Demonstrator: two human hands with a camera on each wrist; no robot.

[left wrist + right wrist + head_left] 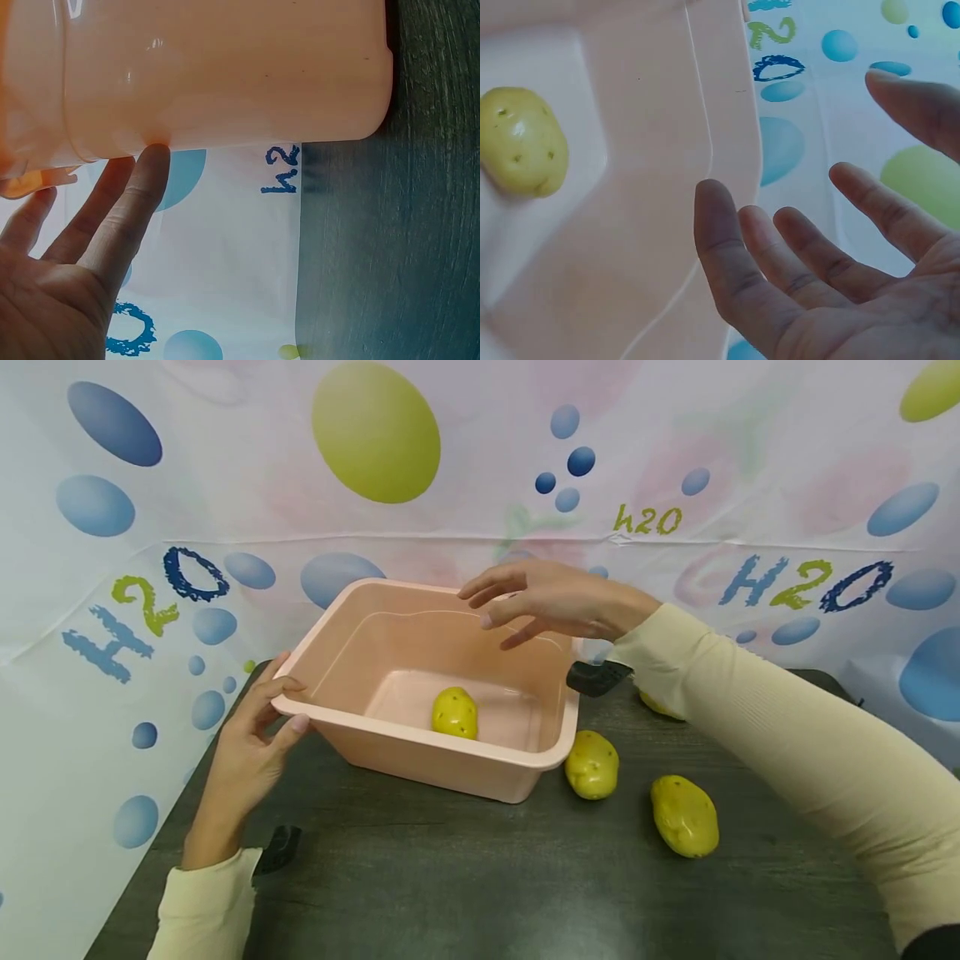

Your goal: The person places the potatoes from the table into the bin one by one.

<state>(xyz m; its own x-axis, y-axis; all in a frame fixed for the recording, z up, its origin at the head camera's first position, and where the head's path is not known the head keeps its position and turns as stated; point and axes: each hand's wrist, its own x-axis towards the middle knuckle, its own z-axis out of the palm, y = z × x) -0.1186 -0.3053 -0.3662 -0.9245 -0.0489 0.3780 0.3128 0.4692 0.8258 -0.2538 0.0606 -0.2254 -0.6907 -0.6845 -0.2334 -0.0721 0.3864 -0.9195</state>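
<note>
A pink plastic basin (427, 758) stands on the dark table, with one yellow potato (454, 713) on its floor. At the basin's left corner my left hand (251, 752) grips the rim, thumb at the front and fingers along the side. The left wrist view has those fingers (150, 176) against the basin's outer wall. Above the basin's back right part hovers my right hand (551, 600), fingers spread and holding nothing. In the right wrist view the potato (523, 142) lies well apart from that hand.
Right of the basin, one potato (592, 766) lies close to its corner and another potato (685, 817) farther right. A third potato (663, 706) is mostly hidden behind my right sleeve. Behind the table (450, 877) hangs a patterned white sheet (480, 468).
</note>
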